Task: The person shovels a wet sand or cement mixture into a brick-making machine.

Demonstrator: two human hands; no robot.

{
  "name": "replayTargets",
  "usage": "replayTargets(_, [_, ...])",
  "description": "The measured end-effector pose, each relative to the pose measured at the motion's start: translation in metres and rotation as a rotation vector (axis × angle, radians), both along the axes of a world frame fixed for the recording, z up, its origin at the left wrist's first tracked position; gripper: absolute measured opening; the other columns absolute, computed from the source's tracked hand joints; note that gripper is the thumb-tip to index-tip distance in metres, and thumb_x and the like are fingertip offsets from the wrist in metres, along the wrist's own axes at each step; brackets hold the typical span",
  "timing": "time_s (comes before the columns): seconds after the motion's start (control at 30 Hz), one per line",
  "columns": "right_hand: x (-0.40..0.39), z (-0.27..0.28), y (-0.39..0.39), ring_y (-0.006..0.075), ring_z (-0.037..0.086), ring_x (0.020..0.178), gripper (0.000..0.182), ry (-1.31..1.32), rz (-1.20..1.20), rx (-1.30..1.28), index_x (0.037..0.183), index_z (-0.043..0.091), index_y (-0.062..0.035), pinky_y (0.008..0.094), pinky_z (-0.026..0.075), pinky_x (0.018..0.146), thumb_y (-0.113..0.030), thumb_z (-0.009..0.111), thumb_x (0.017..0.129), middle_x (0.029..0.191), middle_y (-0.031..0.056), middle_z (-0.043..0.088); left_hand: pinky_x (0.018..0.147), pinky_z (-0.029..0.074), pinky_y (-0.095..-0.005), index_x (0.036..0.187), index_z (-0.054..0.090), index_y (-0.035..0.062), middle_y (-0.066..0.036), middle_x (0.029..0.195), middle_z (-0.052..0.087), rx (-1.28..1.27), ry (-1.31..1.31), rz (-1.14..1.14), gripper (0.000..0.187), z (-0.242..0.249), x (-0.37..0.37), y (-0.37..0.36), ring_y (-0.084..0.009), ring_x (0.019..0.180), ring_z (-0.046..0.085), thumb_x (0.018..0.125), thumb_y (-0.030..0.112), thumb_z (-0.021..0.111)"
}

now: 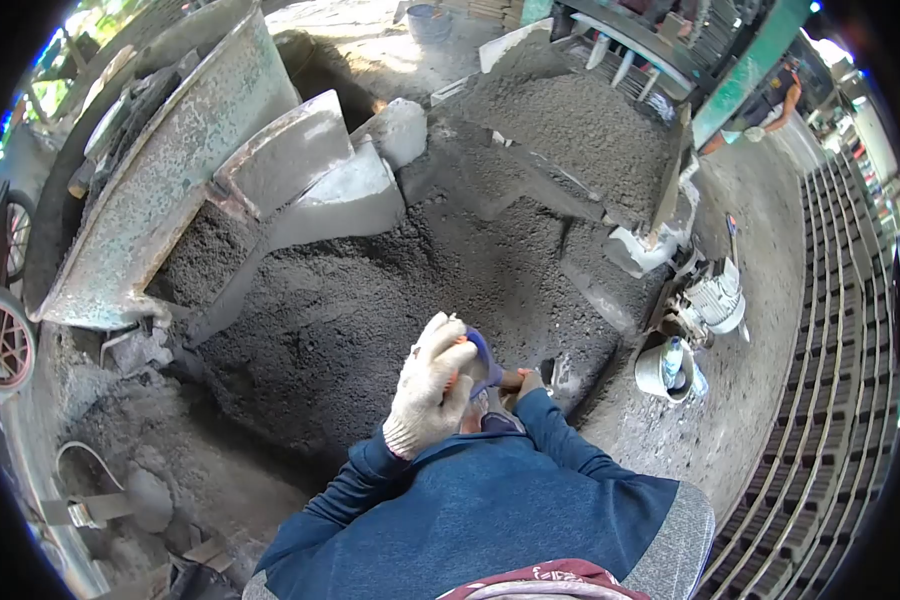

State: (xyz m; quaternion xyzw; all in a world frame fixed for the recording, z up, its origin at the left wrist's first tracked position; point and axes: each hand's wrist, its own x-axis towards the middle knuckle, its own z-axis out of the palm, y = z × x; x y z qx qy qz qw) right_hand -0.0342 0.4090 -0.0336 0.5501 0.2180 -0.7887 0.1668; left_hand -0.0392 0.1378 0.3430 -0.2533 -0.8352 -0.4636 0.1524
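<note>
Item: blue handle grip, close before the chest, at the near edge of the damp grey mix heap. I see my gloved left hand curled shut over it from the left, nearer. Right hand mostly hidden; closure unclear.

A knit cloth glove above coarse, matt grey sand.

A blue-gripped shovel handle stands upright, its lower end toward the dark mortar heap.
</note>
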Motion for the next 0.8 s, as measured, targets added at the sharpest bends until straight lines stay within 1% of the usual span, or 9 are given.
replayTargets(0.13, [-0.072, 0.005, -0.048, 0.0319, 0.064, 0.071, 0.022, -0.091, 0.161, -0.088, 0.094, 0.055, -0.0089, 0.0472, 0.056, 0.063, -0.025, 0.061, 0.081, 0.082, 0.012, 0.063, 0.114, 0.039, -0.0418, 0.15, 0.035, 0.0017, -0.021, 0.144, 0.046, 0.095, -0.24, 0.35, 0.077, -0.005, -0.004, -0.013, -0.0375, 0.139, 0.045, 0.079, -0.005, 0.067])
replayTargets(0.23, [-0.132, -0.021, -0.088, 0.0298, 0.064, 0.069, 0.019, 0.011, 0.223, -0.03, 0.092, 0.056, -0.0104, 0.0483, 0.057, 0.064, -0.024, 0.064, 0.08, 0.079, 0.0088, 0.064, 0.099, 0.052, -0.0354, 0.152, 0.03, 0.0019, -0.017, 0.138, 0.05, 0.943, -0.722, 0.279, 0.077, -0.006, -0.014, -0.035, -0.0231, 0.12, 0.06, 0.083, -0.004, 0.064])
replayTargets(0.37, [-0.231, 0.031, -0.136, 0.0286, 0.06, 0.063, 0.013, 0.134, 0.193, -0.073, 0.089, 0.056, -0.0109, 0.0451, 0.056, 0.062, -0.018, 0.065, 0.083, 0.076, 0.0071, 0.061, 0.083, 0.059, -0.0332, 0.153, 0.028, 0.0049, -0.016, 0.117, 0.06, 1.12, -0.683, 0.18, 0.082, -0.008, -0.038, -0.062, -0.0199, 0.094, 0.067, 0.082, -0.011, 0.064])
replayTargets(0.4, [-0.25, 0.059, -0.148, 0.0284, 0.06, 0.062, 0.012, 0.155, 0.171, -0.103, 0.089, 0.056, -0.0101, 0.0437, 0.056, 0.06, -0.017, 0.064, 0.084, 0.075, 0.0073, 0.061, 0.075, 0.062, -0.0344, 0.154, 0.025, 0.0055, -0.016, 0.103, 0.061, 1.14, -0.631, 0.203, 0.085, -0.009, -0.048, -0.065, -0.0235, 0.092, 0.069, 0.082, -0.009, 0.068])
replayTargets(0.53, [-0.319, 0.102, -0.205, 0.0266, 0.056, 0.057, 0.01, 0.281, 0.348, -0.09, 0.09, 0.054, -0.0081, 0.0436, 0.053, 0.056, -0.013, 0.063, 0.089, 0.071, 0.0081, 0.057, 0.071, 0.062, -0.0329, 0.149, 0.031, 0.0046, -0.015, 0.105, 0.061, 0.988, -0.643, 0.283, 0.081, -0.041, -0.094, -0.085, -0.0227, 0.086, 0.07, 0.08, -0.008, 0.072])
replayTargets(0.63, [-0.363, 0.117, -0.22, 0.0245, 0.054, 0.056, 0.009, 0.353, 0.452, -0.027, 0.09, 0.054, -0.0072, 0.0433, 0.052, 0.053, -0.009, 0.063, 0.09, 0.068, 0.0085, 0.055, 0.073, 0.061, -0.0329, 0.146, 0.035, 0.0011, -0.013, 0.109, 0.06, 1.069, -0.843, 0.138, 0.076, -0.046, -0.134, -0.089, -0.022, 0.093, 0.069, 0.08, -0.007, 0.072])
replayTargets(0.7, [-0.409, 0.11, -0.234, 0.0249, 0.054, 0.055, 0.009, 0.379, 0.519, 0.028, 0.09, 0.054, -0.0063, 0.0425, 0.052, 0.053, -0.009, 0.062, 0.09, 0.067, 0.0084, 0.054, 0.087, 0.056, -0.0382, 0.139, 0.047, -0.0012, -0.013, 0.11, 0.064, 1.0, -0.731, 0.118, 0.055, -0.057, -0.167, -0.105, -0.0225, 0.095, 0.068, 0.088, 0.003, 0.066])
replayTargets(0.77, [-0.446, 0.096, -0.246, 0.0266, 0.056, 0.056, 0.012, 0.372, 0.507, 0.039, 0.092, 0.055, -0.0047, 0.0443, 0.054, 0.054, -0.009, 0.066, 0.089, 0.07, 0.0092, 0.056, 0.09, 0.053, -0.0358, 0.124, 0.06, -0.0023, -0.011, 0.109, 0.066, 0.563, -0.609, 0.383, 0.034, -0.051, -0.21, -0.137, -0.0192, 0.096, 0.066, 0.091, 0.006, 0.064])
replayTargets(0.8, [-0.469, 0.097, -0.255, 0.0272, 0.057, 0.057, 0.013, 0.354, 0.506, 0.077, 0.092, 0.055, -0.0044, 0.045, 0.054, 0.054, -0.009, 0.067, 0.088, 0.071, 0.0097, 0.056, 0.088, 0.052, -0.0325, 0.117, 0.063, -0.0014, -0.009, 0.108, 0.066, 0.595, -0.51, 0.459, 0.027, -0.053, -0.235, -0.155, -0.0173, 0.096, 0.064, 0.091, 0.003, 0.064])
